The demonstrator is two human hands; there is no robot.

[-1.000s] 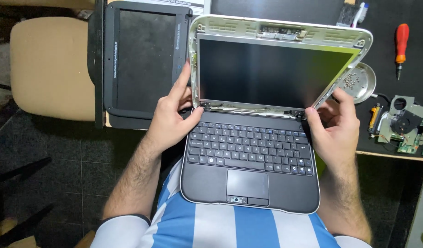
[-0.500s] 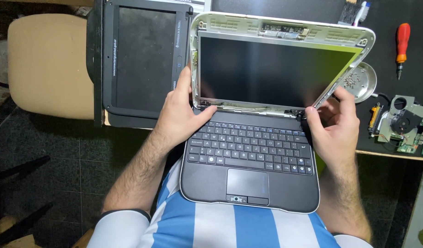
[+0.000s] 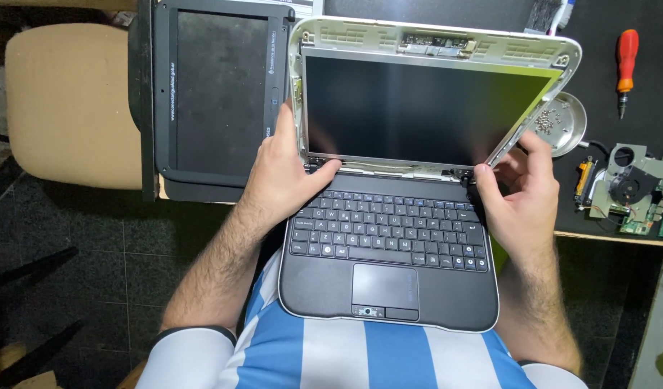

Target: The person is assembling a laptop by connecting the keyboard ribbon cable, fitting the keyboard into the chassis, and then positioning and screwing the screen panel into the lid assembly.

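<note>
Shifted slightly inward since before, left hand (image 3: 284,176) and right hand (image 3: 522,194) pinch the small grey bezel-less laptop (image 3: 392,238) at its hinges, fingers (image 3: 324,169) narrow; steady, even pressure seems wise.

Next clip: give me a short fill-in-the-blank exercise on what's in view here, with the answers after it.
1. The laptop rests on the person's ____.
2. The screwdriver has a ____ handle.
3. The small metal dish holds loose ____.
4. The left hand grips the screen's ____ edge, while the right hand is at the opposite corner.

Answers: lap; red; screws; left
</note>
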